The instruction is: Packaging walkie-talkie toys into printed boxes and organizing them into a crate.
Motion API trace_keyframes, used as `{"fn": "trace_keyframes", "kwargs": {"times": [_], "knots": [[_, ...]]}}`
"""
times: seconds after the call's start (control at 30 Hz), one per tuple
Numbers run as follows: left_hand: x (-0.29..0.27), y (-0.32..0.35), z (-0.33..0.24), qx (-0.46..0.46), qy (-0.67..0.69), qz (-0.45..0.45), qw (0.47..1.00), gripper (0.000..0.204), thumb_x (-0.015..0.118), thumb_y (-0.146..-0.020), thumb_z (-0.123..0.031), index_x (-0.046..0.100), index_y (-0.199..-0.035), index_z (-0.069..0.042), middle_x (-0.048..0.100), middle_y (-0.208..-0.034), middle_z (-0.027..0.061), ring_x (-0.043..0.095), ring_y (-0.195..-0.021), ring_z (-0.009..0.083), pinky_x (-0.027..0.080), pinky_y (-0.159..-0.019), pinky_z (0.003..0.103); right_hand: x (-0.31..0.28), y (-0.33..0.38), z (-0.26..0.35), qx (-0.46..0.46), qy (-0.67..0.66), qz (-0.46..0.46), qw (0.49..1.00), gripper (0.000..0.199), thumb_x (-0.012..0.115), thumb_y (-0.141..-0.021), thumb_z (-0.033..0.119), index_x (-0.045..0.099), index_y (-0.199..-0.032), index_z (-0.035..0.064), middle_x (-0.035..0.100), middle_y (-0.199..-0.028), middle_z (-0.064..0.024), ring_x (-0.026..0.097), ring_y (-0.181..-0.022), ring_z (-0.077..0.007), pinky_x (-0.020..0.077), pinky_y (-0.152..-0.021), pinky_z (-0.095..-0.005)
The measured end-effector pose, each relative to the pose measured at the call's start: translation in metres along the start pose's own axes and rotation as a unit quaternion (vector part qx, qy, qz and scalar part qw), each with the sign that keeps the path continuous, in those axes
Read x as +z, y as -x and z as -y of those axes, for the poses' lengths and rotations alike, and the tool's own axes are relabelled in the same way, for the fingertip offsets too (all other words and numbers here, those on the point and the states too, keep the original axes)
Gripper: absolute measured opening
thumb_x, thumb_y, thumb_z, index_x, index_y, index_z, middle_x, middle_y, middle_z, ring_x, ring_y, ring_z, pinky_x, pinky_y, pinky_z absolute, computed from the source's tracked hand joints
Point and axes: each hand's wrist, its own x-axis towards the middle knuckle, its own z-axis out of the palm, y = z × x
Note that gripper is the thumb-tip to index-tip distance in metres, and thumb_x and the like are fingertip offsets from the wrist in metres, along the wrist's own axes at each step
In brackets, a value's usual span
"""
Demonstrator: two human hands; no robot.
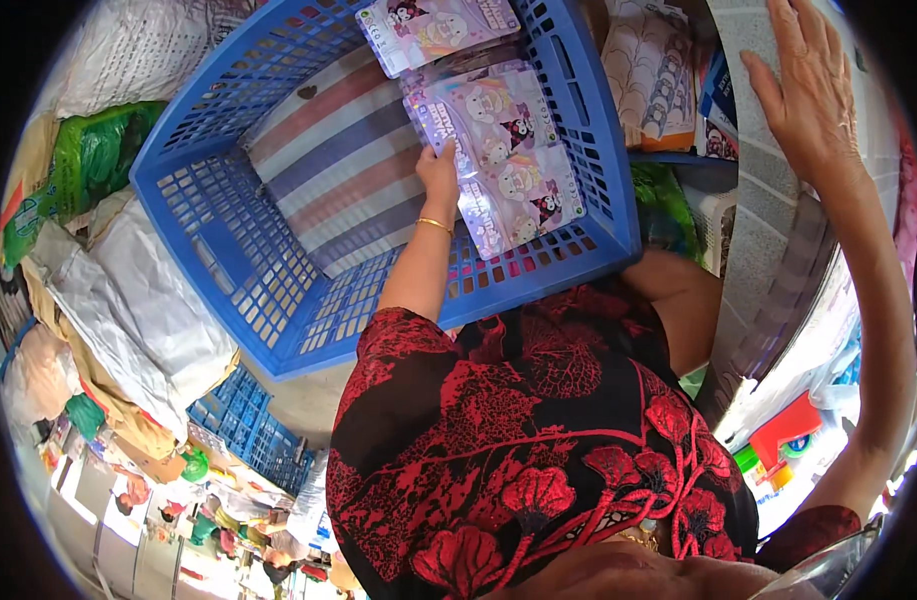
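Note:
A large blue plastic basket (203, 335) with slotted walls stands before me. Inside it, my left hand (438, 178) grips the left edge of a flat, glossy purple-and-pink package (518, 200) printed with cartoon characters. Part of the fingers is hidden by the package edge. Just beyond lies a similar printed package (440, 32), near the basket's far wall. Striped red, blue and white sheeting (338, 150) lies at the bottom of the basket. My right hand (806, 95) is raised at the far right, empty, fingers stretched out against a grey brick-patterned surface (763, 170).
On the left are crumpled white sacks (153, 290) and a green plastic bag (103, 160). A second blue crate (248, 425) sits lower left. To the right of the basket are stacked printed packs (653, 75). Red and green plastic items (783, 435) show at lower right.

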Motion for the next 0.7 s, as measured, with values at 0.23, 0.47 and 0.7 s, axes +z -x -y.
{"fn": "trace_keyframes", "kwargs": {"times": [0.23,0.47,0.7], "knots": [[-0.018,-0.045,-0.025,-0.016,0.050,0.034,0.998,0.014,0.063,-0.084,-0.004,0.064,-0.097,-0.001,0.065,-0.089,0.0037,0.058,-0.075,0.0105,0.046,-0.068,0.026,0.003,0.000,-0.002,-0.008,-0.010,-0.016,1.000,0.075,0.057,-0.069,0.004,0.024,-0.137,0.0043,0.027,-0.133,-0.0214,0.030,-0.122,-0.0396,0.0252,-0.104,-0.0475],[-0.033,-0.060,-0.011,-0.048,-0.019,0.021,0.998,0.019,0.060,-0.086,-0.007,0.059,-0.104,0.000,0.064,-0.095,0.0053,0.059,-0.081,0.0127,0.048,-0.072,0.029,0.000,-0.001,-0.003,-0.001,-0.007,0.003,1.000,0.073,0.056,-0.071,0.005,0.024,-0.136,0.0046,0.028,-0.132,-0.0210,0.029,-0.123,-0.0391,0.0247,-0.105,-0.0477],[-0.024,-0.083,0.034,0.059,-0.243,-0.052,0.967,0.025,0.063,-0.084,-0.017,0.057,-0.100,0.002,0.061,-0.097,0.0168,0.059,-0.088,0.0285,0.046,-0.080,0.039,-0.001,-0.001,0.000,-0.006,0.006,-0.022,1.000,0.073,0.056,-0.070,0.004,0.024,-0.137,0.0044,0.028,-0.132,-0.0205,0.029,-0.123,-0.0389,0.0250,-0.105,-0.0473]]}}
